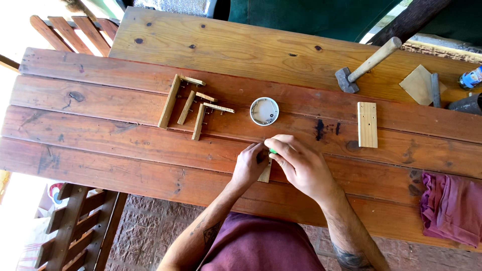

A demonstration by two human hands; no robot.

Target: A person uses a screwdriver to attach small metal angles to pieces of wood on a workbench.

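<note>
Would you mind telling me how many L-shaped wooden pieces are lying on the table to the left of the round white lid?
3, side by side left of the round white lid: the longest L-piece on the left, the shortest L-piece in the middle, and the third L-piece nearest the lid. None seems hidden.

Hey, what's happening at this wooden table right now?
A person at a reddish plank table has both hands together over a small pale wooden strip. The left hand presses on it, and the right hand pinches a tiny green object. Just beyond lie a round white tin lid, nailed wooden L-pieces and a hammer.
</note>
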